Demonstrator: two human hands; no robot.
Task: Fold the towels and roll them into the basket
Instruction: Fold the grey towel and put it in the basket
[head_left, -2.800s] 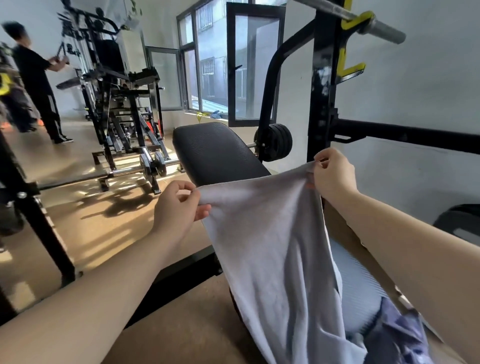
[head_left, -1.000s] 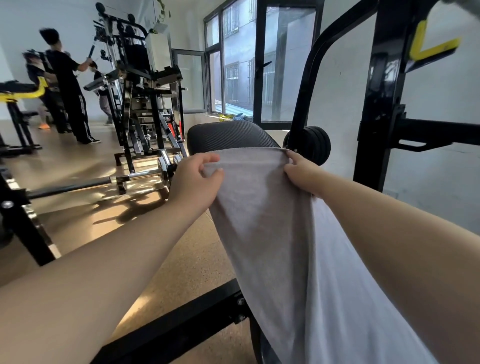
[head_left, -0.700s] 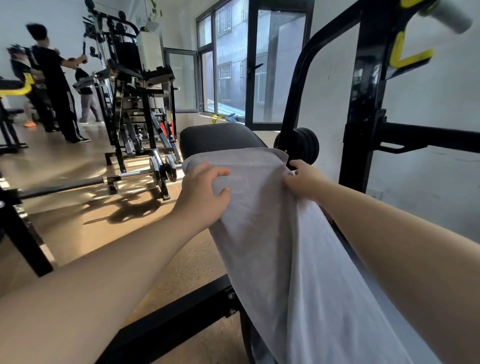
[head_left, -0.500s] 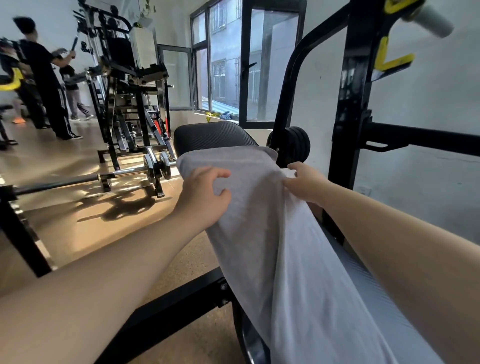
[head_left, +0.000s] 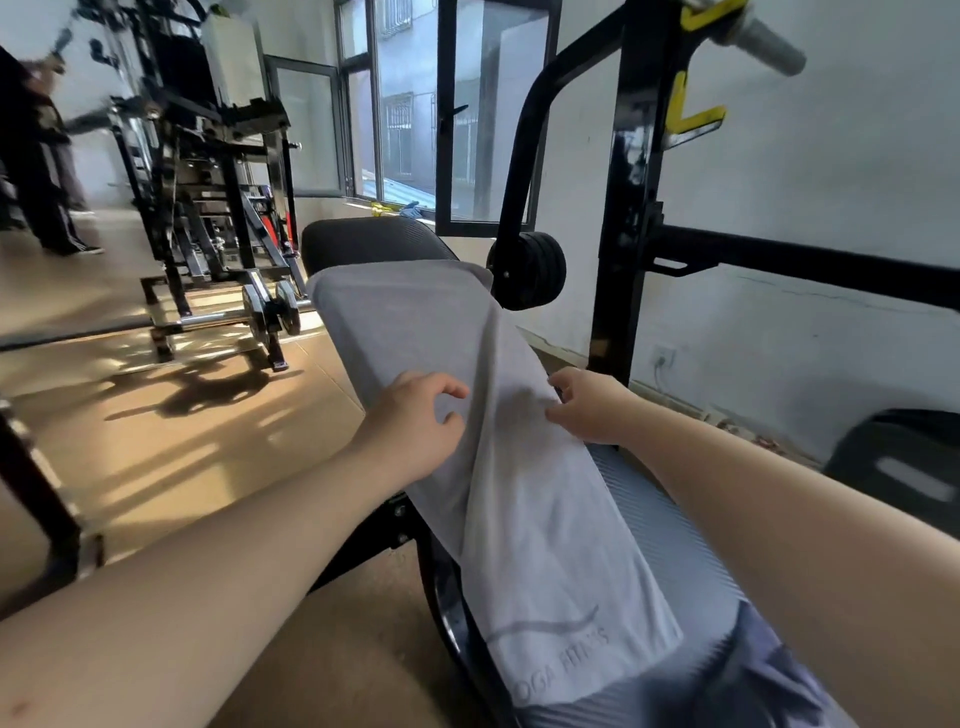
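Grey towel (head_left: 415, 322) lies lengthwise along the padded counter (head_left: 670, 545), with a raised crease running down its middle. Our left grip (head_left: 415, 426) rests on its left side, fingers curled; we cannot tell whether they pinch cloth. Our right grip (head_left: 592, 408) touches its right edge, fingers loosely apart. Bluish cloth (head_left: 769, 686) lies at the counter's near end.

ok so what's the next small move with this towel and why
Probably flatten the raised ridge along the grey cloth towel lying lengthwise on the black padded bench: the left hand and right hand sit either side of it, so sweeping outward comes easily.
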